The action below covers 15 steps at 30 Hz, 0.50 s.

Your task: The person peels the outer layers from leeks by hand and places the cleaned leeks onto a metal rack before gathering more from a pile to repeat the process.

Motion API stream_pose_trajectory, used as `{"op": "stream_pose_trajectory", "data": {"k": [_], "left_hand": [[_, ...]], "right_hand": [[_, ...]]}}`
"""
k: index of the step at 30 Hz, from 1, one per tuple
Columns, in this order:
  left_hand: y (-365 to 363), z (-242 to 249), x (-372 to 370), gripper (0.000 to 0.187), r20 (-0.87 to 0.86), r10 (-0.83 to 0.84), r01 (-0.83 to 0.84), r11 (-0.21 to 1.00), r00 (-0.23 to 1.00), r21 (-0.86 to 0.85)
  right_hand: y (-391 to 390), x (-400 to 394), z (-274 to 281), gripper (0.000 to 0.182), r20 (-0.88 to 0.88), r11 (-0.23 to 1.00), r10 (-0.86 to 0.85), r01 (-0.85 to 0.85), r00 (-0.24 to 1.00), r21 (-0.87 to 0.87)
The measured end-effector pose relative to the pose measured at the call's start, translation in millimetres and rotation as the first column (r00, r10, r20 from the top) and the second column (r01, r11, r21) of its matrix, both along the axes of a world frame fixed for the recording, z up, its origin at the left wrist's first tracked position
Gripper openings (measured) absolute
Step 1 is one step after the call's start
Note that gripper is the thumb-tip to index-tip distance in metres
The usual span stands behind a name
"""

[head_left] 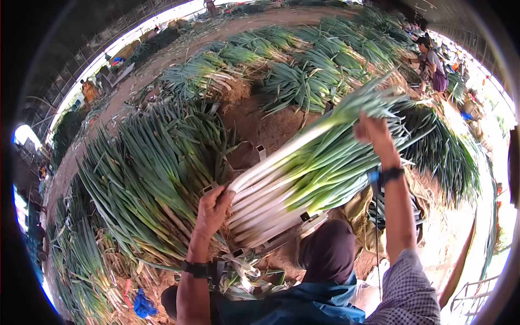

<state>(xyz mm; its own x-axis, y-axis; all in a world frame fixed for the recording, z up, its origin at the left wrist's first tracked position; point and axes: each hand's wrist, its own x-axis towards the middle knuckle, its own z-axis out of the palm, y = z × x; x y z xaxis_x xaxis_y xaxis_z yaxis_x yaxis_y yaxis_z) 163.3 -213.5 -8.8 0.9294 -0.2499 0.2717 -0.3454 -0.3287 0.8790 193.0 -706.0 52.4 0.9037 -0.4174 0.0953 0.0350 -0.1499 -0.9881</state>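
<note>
Far left, a big pile of uncleaned green onions (pixel 146 173) lies on the dirt ground (pixel 260 127), leaves fanned up and out, roots down toward the person. A blue rag (pixel 143 306) sits at the pile's foot.

The person's left hand (pixel 213 208) is cupped flat against the white root ends of the onion bundle (pixel 309 168), fingers curled partly around the butt end, pressing rather than wrapped. There is a black band on that wrist.

The bundle sits across the person's lap area, resting on a white strap frame (pixel 303 222). Its long axis runs diagonally: white stalk ends low at the left, green leaf tips high at the right, pointing toward the upper right. The stalks are lined up parallel and look trimmed and clean.

The right hand (pixel 374 132) is up on the green leaf end, closed on the leaves from above; exact finger spread cannot be told.

No real container shows, only the strap frame with the bundle lying in it, loose white strips (pixel 244 265) below.

In the background, rows of onion heaps (pixel 303 76) on dirt. At upper right, another person (pixel 433 67) crouches among the heaps.
</note>
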Motion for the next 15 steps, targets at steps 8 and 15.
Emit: {"op": "stream_pose_trajectory", "data": {"k": [8,15], "left_hand": [[27.2,-72.1,13.5,0.035,-0.372,-0.028,0.016,0.999,0.928,-0.036],[37.3,-60.6,20.0,0.027,-0.062,0.129,-0.124,0.989,0.99,0.075]], "right_hand": [[73.5,5.2,-26.4,0.043,0.115,0.441,0.498,-0.136,0.86,-0.887],[60.7,73.4,-69.5,0.028,-0.052,0.137,0.641,-0.18,0.766,-0.974]]}}
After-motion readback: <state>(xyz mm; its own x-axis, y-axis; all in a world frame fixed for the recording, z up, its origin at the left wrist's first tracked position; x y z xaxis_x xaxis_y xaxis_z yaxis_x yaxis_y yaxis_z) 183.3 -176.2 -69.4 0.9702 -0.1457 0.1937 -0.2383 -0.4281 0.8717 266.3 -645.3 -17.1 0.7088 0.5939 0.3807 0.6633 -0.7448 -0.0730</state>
